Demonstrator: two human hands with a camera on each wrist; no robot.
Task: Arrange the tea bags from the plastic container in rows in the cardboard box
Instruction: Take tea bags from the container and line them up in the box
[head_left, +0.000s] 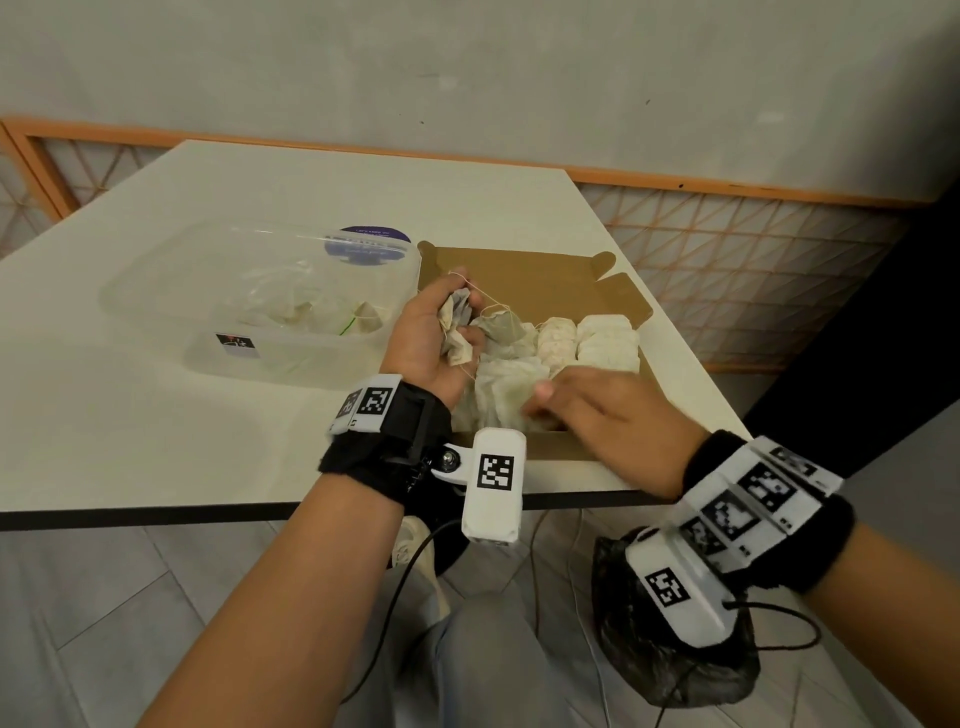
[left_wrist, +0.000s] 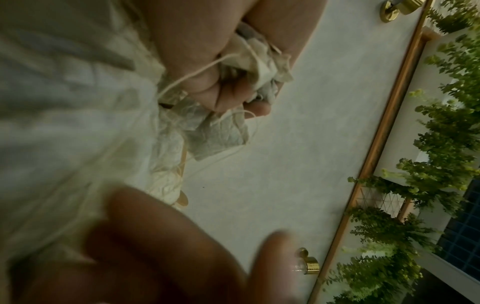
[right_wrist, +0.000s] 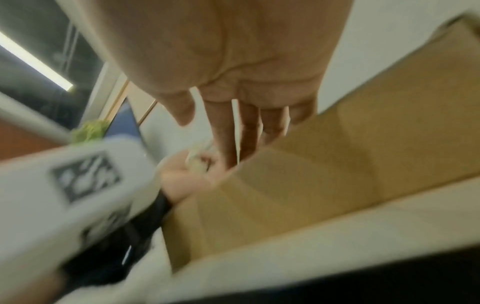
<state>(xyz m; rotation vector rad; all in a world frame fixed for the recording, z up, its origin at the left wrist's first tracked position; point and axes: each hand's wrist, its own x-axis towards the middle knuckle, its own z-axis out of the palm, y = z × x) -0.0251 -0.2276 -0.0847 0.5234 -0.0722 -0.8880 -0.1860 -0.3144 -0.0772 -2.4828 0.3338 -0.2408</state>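
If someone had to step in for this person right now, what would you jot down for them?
Left hand: grips a crumpled bunch of tea bags with trailing strings, above the cardboard box's left edge.
Right hand: fingers straight, holding nothing, reaching over the near end of the cardboard box.
Done: two tidy rows of tea bags stand along the box's right side; the bags left of them lie looser.
Left: sort the bunch into rows, straighten the loose ones, then fetch the few tea bags remaining in the plastic container, left of the box on the table.
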